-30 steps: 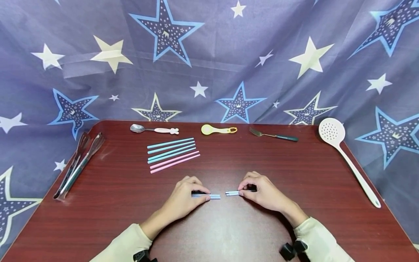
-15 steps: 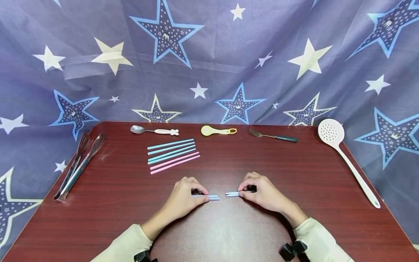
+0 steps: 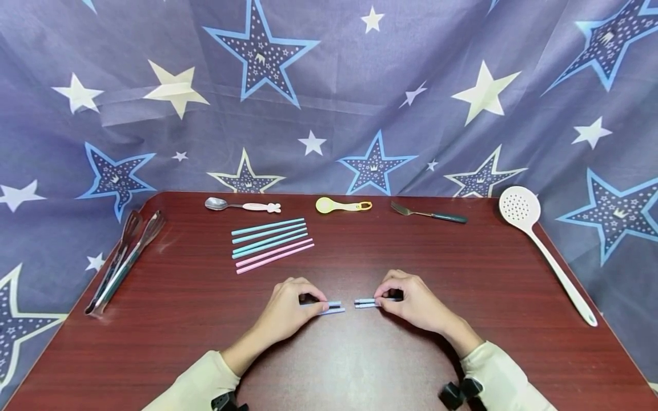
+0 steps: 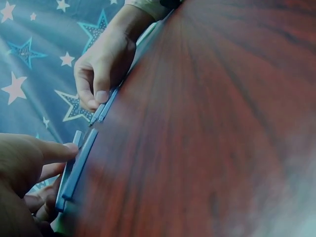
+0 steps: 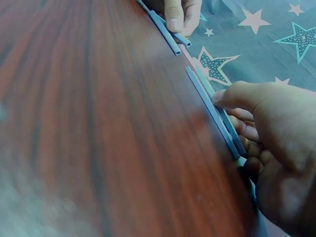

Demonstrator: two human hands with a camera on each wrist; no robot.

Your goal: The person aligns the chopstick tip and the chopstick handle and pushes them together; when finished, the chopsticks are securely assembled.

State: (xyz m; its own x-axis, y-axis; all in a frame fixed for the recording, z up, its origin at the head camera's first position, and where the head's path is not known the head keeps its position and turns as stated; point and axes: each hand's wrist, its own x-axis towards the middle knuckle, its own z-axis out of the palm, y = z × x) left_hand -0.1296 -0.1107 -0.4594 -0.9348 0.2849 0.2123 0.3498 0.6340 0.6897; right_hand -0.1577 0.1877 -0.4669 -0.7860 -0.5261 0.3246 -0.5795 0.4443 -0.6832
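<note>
My left hand [image 3: 288,305] pinches short blue sticks [image 4: 81,163] between thumb and fingertips, just left of the middle of the table. In the right wrist view their facing ends look square and hollow. Opposite, my right hand [image 3: 415,301] pinches a second pair of short blue sticks [image 5: 210,109], lying side by side, with narrow pegs at the ends. A small gap separates the two pairs, which point end to end. The left pair is slightly spread apart. Fingers hide the outer parts of both pairs in the head view.
Beyond the left hand lie several longer teal sticks [image 3: 268,226] and two pink sticks [image 3: 275,258]. Along the back edge are a spoon [image 3: 241,204], a yellow measuring spoon [image 3: 341,205] and a fork [image 3: 429,214]. Tongs [image 3: 123,265] lie far left, a white skimmer [image 3: 547,251] far right.
The fingers of my left hand have shifted the two blue sticks apart, one moving slightly back and leftward, so they now sit at an angle. My right hand has hardly moved.
</note>
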